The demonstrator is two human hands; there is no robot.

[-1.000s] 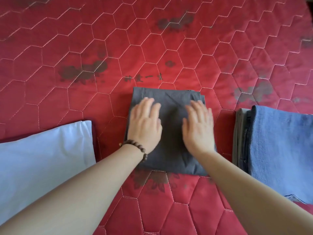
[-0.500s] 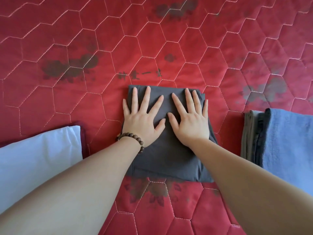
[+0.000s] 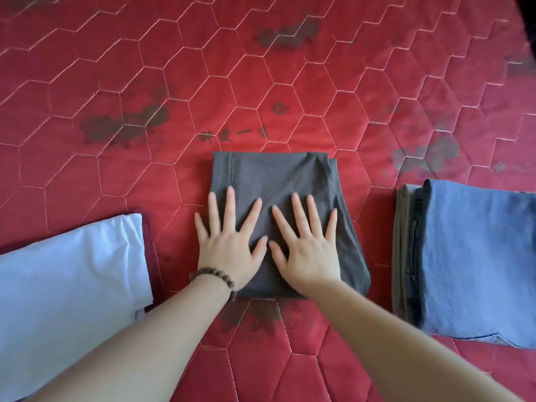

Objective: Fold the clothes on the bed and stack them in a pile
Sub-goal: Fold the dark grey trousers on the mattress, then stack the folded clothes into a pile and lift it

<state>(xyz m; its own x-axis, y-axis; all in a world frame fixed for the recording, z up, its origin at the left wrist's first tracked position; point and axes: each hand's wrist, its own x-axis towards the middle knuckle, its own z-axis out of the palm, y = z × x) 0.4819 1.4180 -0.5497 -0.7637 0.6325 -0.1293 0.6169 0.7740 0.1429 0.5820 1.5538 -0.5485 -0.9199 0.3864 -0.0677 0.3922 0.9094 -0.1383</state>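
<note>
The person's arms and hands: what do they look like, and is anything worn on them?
Both forearms are bare, with no sleeves in view. The left hand has a bracelet of round dark brown beads around its wrist. The right hand wears nothing: no ring, watch or glove is visible. The nails on both hands look plain and unpainted.

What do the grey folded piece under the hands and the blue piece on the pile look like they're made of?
Grey folded garment: thin, matte woven fabric, maybe cotton; it creases finely and has a stitched hem. Blue garment: thicker, slightly mottled and textured, perhaps washed cotton or denim; I can't tell which.
</note>
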